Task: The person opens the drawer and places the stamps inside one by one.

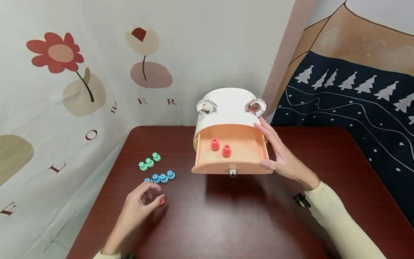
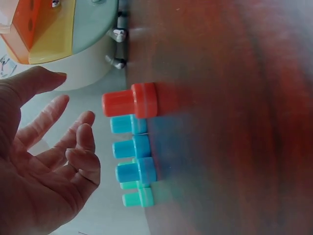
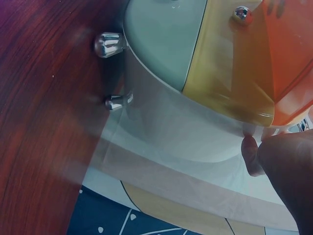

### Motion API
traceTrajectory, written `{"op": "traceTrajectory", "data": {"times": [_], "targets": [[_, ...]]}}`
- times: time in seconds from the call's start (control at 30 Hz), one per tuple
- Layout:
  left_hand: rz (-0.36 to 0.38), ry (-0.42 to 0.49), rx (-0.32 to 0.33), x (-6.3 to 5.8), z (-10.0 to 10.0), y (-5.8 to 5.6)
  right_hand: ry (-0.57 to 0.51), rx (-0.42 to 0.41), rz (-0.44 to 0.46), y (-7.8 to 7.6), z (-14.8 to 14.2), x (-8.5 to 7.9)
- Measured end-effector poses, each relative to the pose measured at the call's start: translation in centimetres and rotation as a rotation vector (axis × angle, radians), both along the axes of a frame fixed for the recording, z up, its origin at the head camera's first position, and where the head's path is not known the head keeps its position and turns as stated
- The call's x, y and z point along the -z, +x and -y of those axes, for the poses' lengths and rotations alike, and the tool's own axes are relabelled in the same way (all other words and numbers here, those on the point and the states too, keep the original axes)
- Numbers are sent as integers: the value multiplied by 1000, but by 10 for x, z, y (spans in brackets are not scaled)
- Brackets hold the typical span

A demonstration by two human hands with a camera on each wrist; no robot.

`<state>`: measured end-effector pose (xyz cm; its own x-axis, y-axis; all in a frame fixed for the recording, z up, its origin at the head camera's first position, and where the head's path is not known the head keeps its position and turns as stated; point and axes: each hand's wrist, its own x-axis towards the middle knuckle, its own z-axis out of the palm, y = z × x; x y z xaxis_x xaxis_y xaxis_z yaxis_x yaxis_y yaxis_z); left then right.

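Two red pegs [image 1: 221, 148] stand inside the pulled-out orange drawer [image 1: 247, 144] of the white cabinet [image 1: 231, 100]. Third red peg [image 2: 129, 100] is upright on the surface [image 1: 226, 223], beside the left hand [image 1: 139, 205]; that hand's thumb and fingers are apart, holding nothing. Right hand [image 1: 284, 162] rests at the cabinet's side, thumb on the drawer front's corner, fingers spread along the body, not closed around anything. Three green pegs [image 1: 150, 162] and four blue pegs [image 1: 164, 178] stand in rows on the surface, left of the cabinet. Right wrist view shows a yellow drawer [image 3: 225, 63] and a green drawer [image 3: 164, 44] below the orange one, plus silver feet [image 3: 108, 45]; the head view doesn't. Head view mostly hides the third red peg behind the left thumb and partly covers the leftmost blue one; left wrist view shows the red peg clear of the fingers. Right fingertips are hard to make out in the right wrist view.
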<state>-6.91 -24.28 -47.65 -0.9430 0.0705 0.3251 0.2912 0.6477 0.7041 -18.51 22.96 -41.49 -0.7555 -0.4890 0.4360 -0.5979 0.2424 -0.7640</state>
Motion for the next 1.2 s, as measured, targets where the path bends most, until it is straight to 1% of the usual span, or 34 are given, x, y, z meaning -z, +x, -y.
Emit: {"op": "traceTrajectory", "data": {"times": [0.17,0.3,0.4,0.57,0.73,0.83,0.93,1.07,1.2], "targets": [[119,-23,-31,6,2,4,-1,1,5,1,1,0],[191,-4,-58,10,2,6,1,6,9,3,0,1],[211,15,-70,12,1,7,1,4,5,3,0,2],[213,24,-98,14,0,8,-9,1,-3,3,-2,2],[232,23,-116,12,0,8,-12,7,1,4,-4,2],[224,3,-120,13,1,10,-8,9,4,3,-3,2],[187,-23,-128,15,4,12,-3,0,7,2,0,2],[119,-54,-132,16,6,16,-2,-12,1,0,2,2],[38,-102,-128,14,5,14,-2,-5,-7,0,0,0]]}}
